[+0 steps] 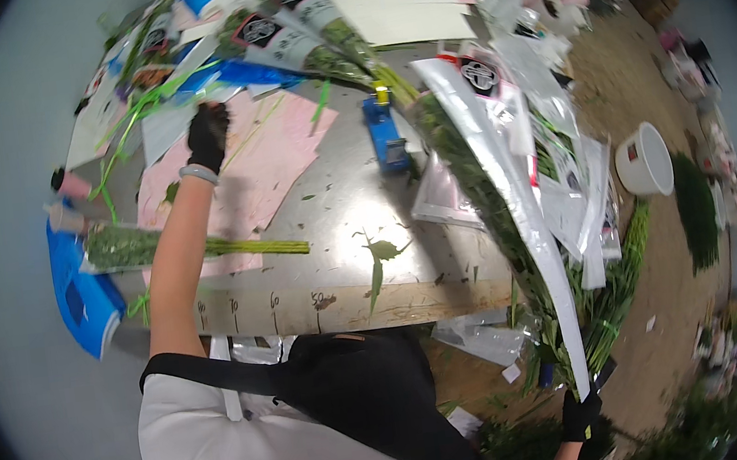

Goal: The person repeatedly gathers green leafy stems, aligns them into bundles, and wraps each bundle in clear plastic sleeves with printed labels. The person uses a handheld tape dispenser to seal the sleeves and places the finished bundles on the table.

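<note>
My left hand [210,135], in a black glove, is over pink paper sheets [276,151] on the metal-topped table, close to a green ribbon [140,113]. Its fingers look curled, but blur hides whether they hold anything. Low on the right, my right hand [581,416], also gloved in black, is closed around the lower end of a long leafy bunch [472,176]. A long white strip [507,178] lies along this bunch and reaches down to the same hand. Under my left forearm lies a wrapped bunch of green stems [257,246].
A blue tape dispenser [386,135] stands mid-table. Behind it lie several sleeved bunches [290,39]. Handwritten length marks run along the table's front edge [364,306]. Clear plastic sleeves [566,206] hang at the right. A white bucket [643,160] stands on the floor.
</note>
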